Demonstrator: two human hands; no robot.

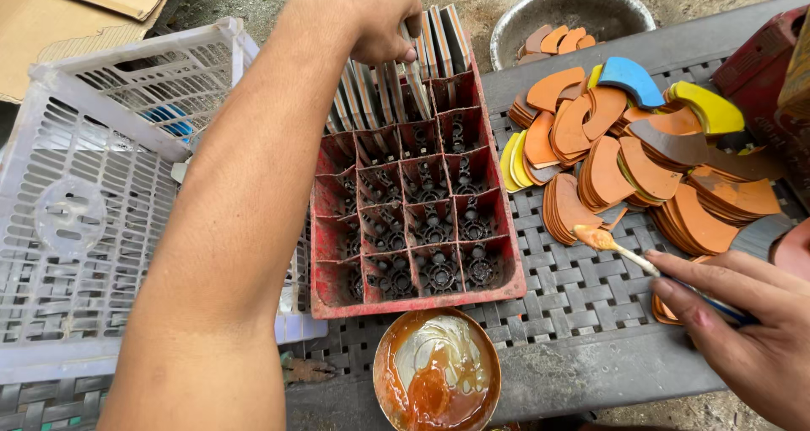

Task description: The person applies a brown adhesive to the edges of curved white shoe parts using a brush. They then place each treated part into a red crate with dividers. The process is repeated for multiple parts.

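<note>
While our left hand [380, 18] pinches one of the thin sheets [396, 85] standing in the far slots of the red crate [413, 220], our right hand [751, 338] grips a brush [620, 250] with its glue-wet tip just short of the pile of orange curved pieces [641, 178]. Below the crate, between our hands, sits the glue tin [436, 372] on the counter [582, 313]. We judge a thin, even coat best, wiping excess on the tin's rim.
</note>
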